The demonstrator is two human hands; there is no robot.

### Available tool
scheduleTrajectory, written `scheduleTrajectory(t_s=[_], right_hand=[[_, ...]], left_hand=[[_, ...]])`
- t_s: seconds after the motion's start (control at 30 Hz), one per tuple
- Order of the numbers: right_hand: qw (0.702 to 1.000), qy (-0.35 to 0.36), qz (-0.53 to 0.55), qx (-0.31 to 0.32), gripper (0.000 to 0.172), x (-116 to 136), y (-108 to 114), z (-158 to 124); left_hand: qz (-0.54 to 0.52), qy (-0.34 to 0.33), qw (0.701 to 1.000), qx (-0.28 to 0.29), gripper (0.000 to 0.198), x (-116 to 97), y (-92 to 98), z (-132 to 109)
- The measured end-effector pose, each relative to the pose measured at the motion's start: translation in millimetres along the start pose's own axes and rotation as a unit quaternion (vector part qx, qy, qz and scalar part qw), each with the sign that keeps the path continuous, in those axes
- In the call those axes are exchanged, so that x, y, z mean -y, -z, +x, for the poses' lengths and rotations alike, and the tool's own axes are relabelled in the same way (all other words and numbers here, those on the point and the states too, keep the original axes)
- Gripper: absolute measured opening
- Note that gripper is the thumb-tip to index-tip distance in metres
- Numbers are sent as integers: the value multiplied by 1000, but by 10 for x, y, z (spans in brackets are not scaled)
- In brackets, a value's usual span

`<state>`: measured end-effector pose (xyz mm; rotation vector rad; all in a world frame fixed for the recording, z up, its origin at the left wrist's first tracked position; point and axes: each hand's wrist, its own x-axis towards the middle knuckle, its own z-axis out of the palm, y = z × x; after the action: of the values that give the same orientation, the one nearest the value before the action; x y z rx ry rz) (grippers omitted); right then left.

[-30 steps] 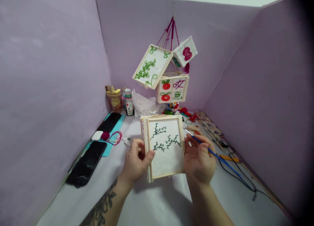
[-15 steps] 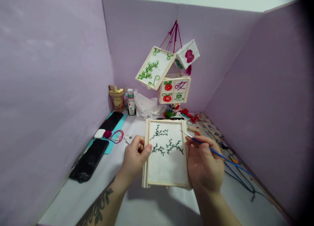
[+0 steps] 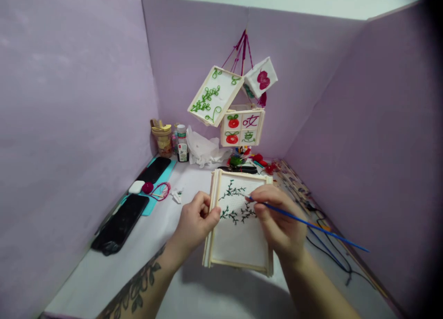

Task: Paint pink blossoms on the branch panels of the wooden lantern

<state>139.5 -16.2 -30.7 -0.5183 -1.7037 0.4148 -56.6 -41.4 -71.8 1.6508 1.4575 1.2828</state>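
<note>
My left hand [image 3: 199,217] grips the left edge of a wooden-framed lantern [image 3: 238,245], its thumb on the front. Dark green painted branches with small leaves cover the upper part of the lantern's white panel. My right hand [image 3: 282,222] pinches a thin blue paintbrush [image 3: 311,224] near its front end. The brush tip is over the upper right of the panel, beside the branches; whether it touches cannot be made out. The brush handle slants down to the right. The right hand covers the panel's right side in part.
Decorated lanterns [image 3: 216,95] hang by purple cords at the back. Two black phones [image 3: 121,222], a white case [image 3: 136,186] and magenta yarn [image 3: 147,188] lie left. A bottle [image 3: 182,143], a cup [image 3: 162,141] and crumpled tissue [image 3: 204,148] stand behind. Dark cords [image 3: 332,254] lie right.
My right hand has moved left and over the panel, bringing the brush tip onto the branch area. The lantern has turned slightly and shifted a little to the right in view.
</note>
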Motion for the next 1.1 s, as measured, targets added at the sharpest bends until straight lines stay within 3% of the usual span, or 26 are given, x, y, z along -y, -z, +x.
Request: scheduleTrajectory(t_s=[0.1, 0.2, 0.6, 1.1], right_hand=[[992, 29, -28, 123, 17, -13, 3, 79], [981, 32, -17, 191, 17, -25, 18, 150], [991, 46, -33, 119, 30, -31, -94, 30], [982, 67, -90, 152, 25, 27, -145, 68]], left_hand=[[-15, 0, 1000, 11, 20, 26, 6, -34], [-18, 2, 1000, 13, 20, 36, 32, -76], [-13, 21, 1000, -6, 16, 83, 62, -116], [-25, 3, 1000, 3, 16, 127, 60, -124]])
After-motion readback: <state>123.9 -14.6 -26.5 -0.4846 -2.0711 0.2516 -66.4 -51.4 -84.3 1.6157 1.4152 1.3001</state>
